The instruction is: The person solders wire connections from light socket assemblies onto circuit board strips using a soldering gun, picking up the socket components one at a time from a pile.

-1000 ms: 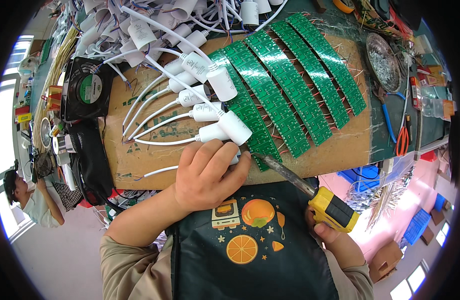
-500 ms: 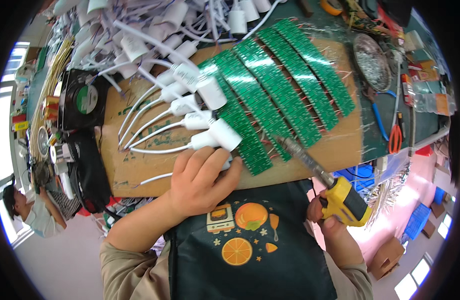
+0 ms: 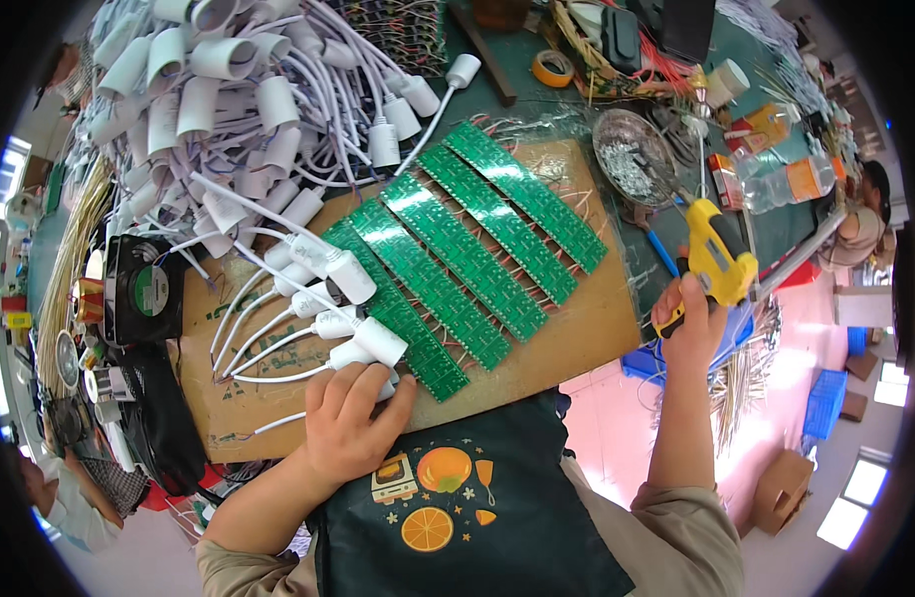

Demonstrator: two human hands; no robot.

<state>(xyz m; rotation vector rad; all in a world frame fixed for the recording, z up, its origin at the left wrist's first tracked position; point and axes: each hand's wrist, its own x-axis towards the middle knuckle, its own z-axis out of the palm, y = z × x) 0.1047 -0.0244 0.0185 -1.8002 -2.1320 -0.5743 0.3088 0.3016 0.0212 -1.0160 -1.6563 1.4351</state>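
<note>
My left hand point(image 3: 352, 423) is closed around a white cylindrical lamp holder point(image 3: 386, 386) at the near edge of the brown board point(image 3: 597, 328); its fingers hide most of it. A white cable point(image 3: 278, 423) sticks out to the left of that hand. Just beyond lie several more white lamp holders point(image 3: 382, 340) with cables, partly over the strips of green circuit boards point(image 3: 457, 269). In my right hand point(image 3: 691, 323) is a yellow soldering gun point(image 3: 718, 254), raised beyond the board's right side. Its tip points at a round metal dish point(image 3: 602, 134) of silvery bits.
A heap of white lamp holders point(image 3: 278, 104) fills the far left. The black fan point(image 3: 144, 289) stands left of the board. Orange tape point(image 3: 552, 68), a clear bottle point(image 3: 791, 186) and a blue-handled tool point(image 3: 662, 253) lie at the right. People sit at both sides.
My right hand has carried the soldering gun from the circuit boards' near edge up and right to the metal dish. My left hand keeps its hold. The whole view has shifted.
</note>
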